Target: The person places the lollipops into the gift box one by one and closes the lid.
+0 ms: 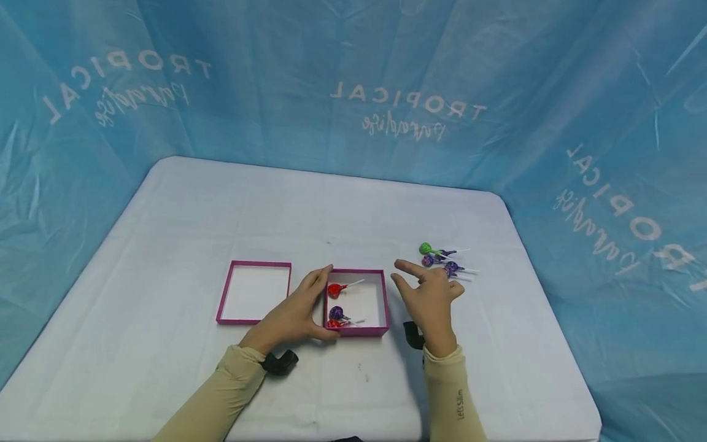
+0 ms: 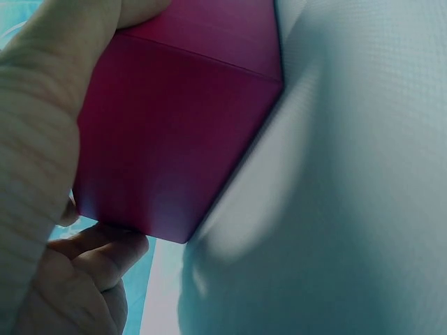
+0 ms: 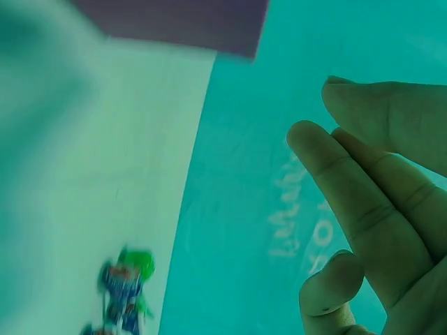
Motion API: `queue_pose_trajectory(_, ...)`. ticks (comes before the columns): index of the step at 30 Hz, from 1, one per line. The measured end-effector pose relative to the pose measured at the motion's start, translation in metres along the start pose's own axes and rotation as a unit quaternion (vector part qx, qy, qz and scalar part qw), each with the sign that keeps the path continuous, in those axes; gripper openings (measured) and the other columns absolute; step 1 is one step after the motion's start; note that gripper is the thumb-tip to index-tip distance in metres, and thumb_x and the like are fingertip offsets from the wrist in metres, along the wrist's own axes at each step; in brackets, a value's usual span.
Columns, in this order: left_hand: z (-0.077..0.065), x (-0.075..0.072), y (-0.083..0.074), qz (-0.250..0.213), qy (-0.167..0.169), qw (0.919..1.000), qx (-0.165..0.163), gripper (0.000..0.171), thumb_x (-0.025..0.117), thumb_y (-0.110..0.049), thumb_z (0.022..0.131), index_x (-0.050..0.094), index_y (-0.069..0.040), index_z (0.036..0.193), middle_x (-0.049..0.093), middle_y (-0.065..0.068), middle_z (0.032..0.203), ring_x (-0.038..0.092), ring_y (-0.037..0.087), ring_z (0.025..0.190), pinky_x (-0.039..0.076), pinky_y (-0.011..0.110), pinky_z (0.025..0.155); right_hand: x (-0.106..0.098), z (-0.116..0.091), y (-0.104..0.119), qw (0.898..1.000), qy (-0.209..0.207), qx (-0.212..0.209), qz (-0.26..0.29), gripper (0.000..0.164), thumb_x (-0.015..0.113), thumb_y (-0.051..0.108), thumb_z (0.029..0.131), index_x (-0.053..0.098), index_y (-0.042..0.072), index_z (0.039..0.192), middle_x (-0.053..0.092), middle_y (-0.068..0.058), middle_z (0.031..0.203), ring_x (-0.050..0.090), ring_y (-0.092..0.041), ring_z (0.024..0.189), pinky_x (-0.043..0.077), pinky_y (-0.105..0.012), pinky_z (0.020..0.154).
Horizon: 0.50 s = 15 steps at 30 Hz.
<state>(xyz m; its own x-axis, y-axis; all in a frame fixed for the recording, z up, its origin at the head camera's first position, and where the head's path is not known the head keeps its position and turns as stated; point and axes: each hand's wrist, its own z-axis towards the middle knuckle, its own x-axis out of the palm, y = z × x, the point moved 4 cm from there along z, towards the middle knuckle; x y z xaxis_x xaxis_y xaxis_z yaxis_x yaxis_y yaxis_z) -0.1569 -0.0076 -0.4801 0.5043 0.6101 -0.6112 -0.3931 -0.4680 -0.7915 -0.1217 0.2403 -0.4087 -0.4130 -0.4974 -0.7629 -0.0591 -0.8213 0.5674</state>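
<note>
My left hand (image 1: 295, 310) grips the left side of a magenta box (image 1: 385, 301), thumb at its near corner and fingers along its far left corner. Close up, the left wrist view shows the box's outer wall (image 2: 160, 139) between that thumb and the fingers. Inside lie a red lollipop (image 1: 334, 290), a purple lollipop (image 1: 336, 313) and another red lollipop (image 1: 334, 323), all toward the left wall. Just right of the box my right hand (image 1: 433, 304) hovers, thumb and index finger apart, with nothing between them.
A shallow magenta lid (image 1: 254, 320) with a white inside lies left of the box. Beyond my right hand is a small pile of several wrapped lollipops, among them a green lollipop (image 1: 425, 248) and a purple lollipop (image 1: 452, 267). Blue printed curtains (image 1: 309, 110) surround the white table (image 1: 166, 245).
</note>
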Motion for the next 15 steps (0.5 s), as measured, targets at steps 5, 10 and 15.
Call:
queue_pose_trajectory(5, 0.002, -0.001, -0.002, 0.001, -0.002, 1.0000, 0.001, 0.131, 0.093, -0.043, 0.067, 0.009, -0.019, 0.164, 0.023, 0.007, 0.163, 0.033, 0.025, 0.147, 0.039, 0.047, 0.115, -0.009, 0.014, -0.023, 0.999, -0.024, 0.021, -0.012, 0.025, 0.081, 0.024, 0.086, 0.080, 0.017, 0.110, 0.075, -0.008, 0.091, 0.055, -0.027, 0.090, 0.015, -0.060, 0.085)
queue_pose_trajectory(10, 0.001, 0.001, 0.000, 0.002, 0.001, 1.0000, -0.008, 0.131, 0.093, -0.044, 0.066, 0.009, -0.019, 0.164, 0.022, 0.007, 0.163, 0.034, 0.026, 0.146, 0.039, 0.047, 0.114, -0.014, 0.019, -0.044, 0.998, -0.044, 0.040, -0.002, 0.023, 0.081, 0.021, 0.086, 0.081, 0.015, 0.108, 0.078, -0.008, 0.099, 0.062, -0.032, 0.093, 0.013, -0.059, 0.084)
queue_pose_trajectory(15, -0.001, 0.001, 0.002, 0.001, -0.002, 1.0000, -0.008, 0.132, 0.094, -0.045, 0.066, 0.010, -0.017, 0.164, 0.021, 0.006, 0.164, 0.033, 0.026, 0.147, 0.039, 0.047, 0.114, -0.016, 0.024, -0.057, 0.998, -0.041, 0.057, -0.009, 0.023, 0.081, 0.022, 0.086, 0.081, 0.015, 0.108, 0.076, -0.011, 0.089, 0.063, -0.031, 0.089, 0.012, -0.057, 0.082)
